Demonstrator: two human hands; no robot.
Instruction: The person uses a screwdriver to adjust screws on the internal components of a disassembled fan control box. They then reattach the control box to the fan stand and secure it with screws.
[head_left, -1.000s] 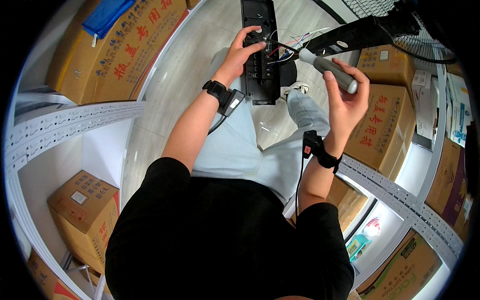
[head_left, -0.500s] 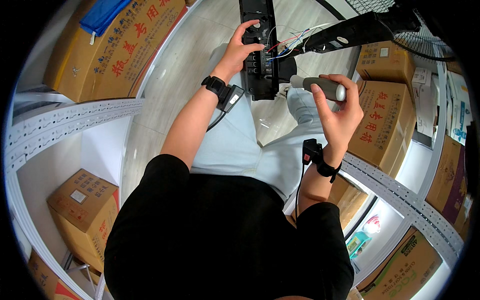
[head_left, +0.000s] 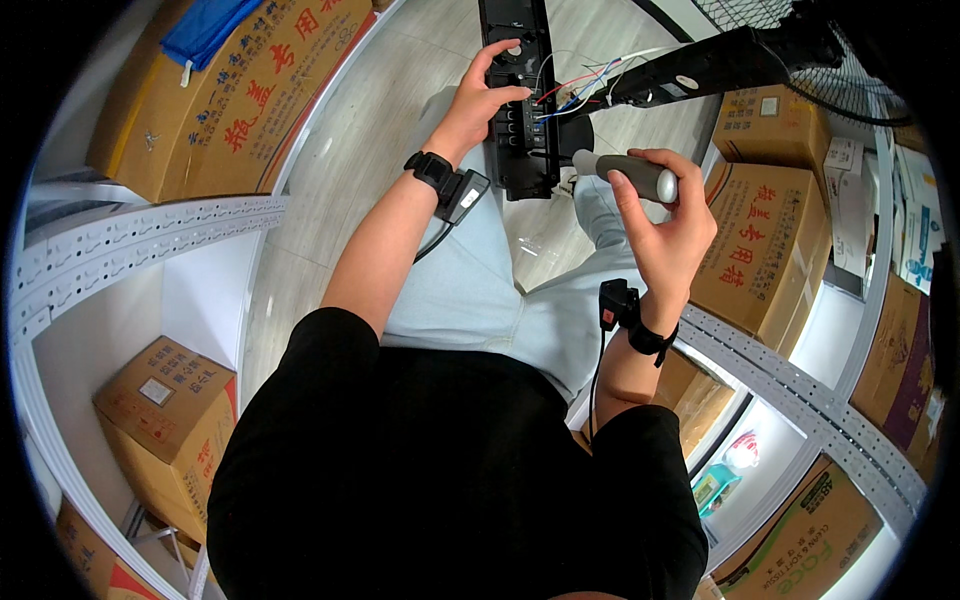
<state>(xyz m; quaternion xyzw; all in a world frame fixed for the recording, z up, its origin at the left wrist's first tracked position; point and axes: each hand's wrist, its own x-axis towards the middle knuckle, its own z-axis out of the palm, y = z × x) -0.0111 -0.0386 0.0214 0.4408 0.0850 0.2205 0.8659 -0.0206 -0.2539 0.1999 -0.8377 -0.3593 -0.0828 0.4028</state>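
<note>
My left hand (head_left: 470,115) grips the left side of a long black plastic panel (head_left: 525,175), thumb and forefinger spread over its inner face; its other fingers are mostly hidden. Several red, blue and white wires (head_left: 575,98) run from the panel to a black fan column (head_left: 700,75) slanting off to the upper right. In my right hand (head_left: 670,220) is a grey electric screwdriver (head_left: 632,174) with a silver butt, held nearly level. Its front end points left at the lower part of the panel; whether the tip touches a screw I cannot tell.
A round fan grille (head_left: 850,70) is at the upper right. Cardboard boxes (head_left: 760,245) stand on metal shelving (head_left: 800,385) at my right, with more boxes (head_left: 165,430) on the left shelves. My legs (head_left: 450,300) are below the panel, over a light wood-look floor (head_left: 335,165).
My right hand and the screwdriver have shifted slightly left, toward the panel's lower end. My left hand and the panel have stayed nearly still.
</note>
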